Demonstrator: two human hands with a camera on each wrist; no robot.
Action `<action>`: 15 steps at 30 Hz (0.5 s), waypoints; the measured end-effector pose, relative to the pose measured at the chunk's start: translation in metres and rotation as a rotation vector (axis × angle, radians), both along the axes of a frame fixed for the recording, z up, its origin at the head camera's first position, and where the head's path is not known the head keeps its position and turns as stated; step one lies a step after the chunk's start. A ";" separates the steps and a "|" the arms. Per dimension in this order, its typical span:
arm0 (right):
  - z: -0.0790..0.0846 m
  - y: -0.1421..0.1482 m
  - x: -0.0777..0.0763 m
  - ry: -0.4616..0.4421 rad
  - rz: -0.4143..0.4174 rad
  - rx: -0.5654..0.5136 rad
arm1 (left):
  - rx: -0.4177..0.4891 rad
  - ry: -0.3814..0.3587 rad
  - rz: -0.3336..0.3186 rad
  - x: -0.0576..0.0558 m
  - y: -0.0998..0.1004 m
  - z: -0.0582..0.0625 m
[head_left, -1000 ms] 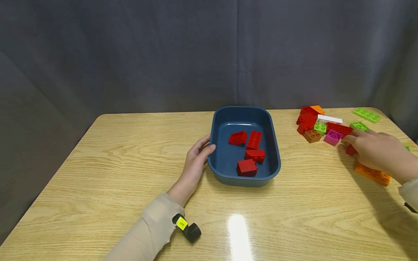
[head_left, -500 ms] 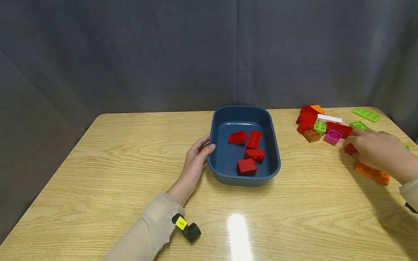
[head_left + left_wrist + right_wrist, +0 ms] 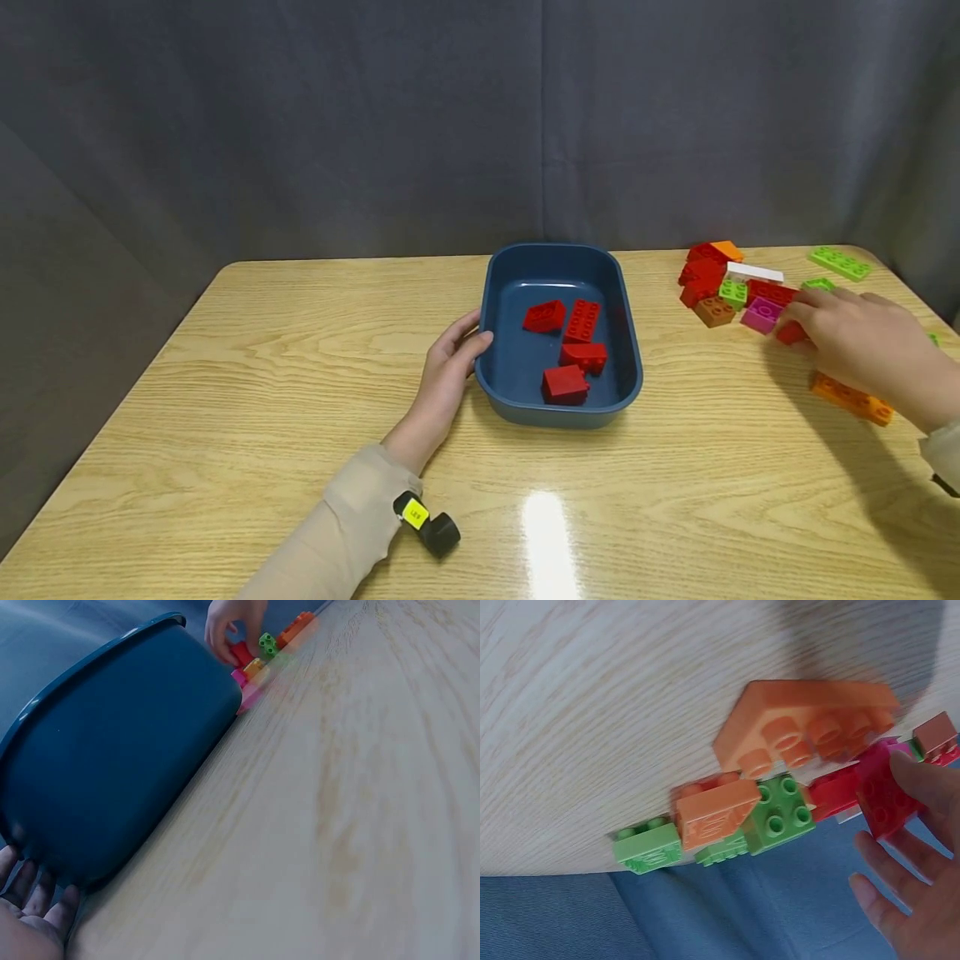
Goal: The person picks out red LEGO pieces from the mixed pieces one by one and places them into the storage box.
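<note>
Right wrist view shows right hand (image 3: 930,907) pinching red brick (image 3: 885,796), mostly hidden in head view. Left hand (image 3: 446,371): fingers spread against bin (image 3: 558,416).

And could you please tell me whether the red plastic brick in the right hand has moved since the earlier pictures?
Yes: in the head view, the red brick has moved leftward, closer to the magenta plastic brick.
</note>
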State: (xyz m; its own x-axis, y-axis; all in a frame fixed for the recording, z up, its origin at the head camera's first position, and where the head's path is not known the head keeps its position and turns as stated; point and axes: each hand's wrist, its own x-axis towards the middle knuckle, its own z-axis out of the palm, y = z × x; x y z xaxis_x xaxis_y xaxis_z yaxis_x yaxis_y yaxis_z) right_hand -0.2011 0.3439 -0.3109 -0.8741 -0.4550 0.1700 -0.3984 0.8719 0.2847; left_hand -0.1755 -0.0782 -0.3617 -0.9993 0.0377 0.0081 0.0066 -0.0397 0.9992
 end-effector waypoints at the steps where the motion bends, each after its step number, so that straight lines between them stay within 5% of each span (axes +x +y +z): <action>1: 0.001 -0.002 0.001 0.014 0.012 0.000 | -0.004 -0.002 0.001 0.000 0.000 0.000; 15: 0.006 -0.031 0.007 0.241 0.228 -0.105 | -0.002 0.004 -0.002 0.002 0.000 0.002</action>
State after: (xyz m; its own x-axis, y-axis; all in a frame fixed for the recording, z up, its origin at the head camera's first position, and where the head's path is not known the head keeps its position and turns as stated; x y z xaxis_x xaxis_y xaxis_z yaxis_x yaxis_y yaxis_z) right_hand -0.1939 0.3127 -0.3051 -0.6811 -0.6029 0.4154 -0.5183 0.7978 0.3080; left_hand -0.1740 -0.0779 -0.3595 -0.9991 0.0399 0.0123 0.0108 -0.0374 0.9992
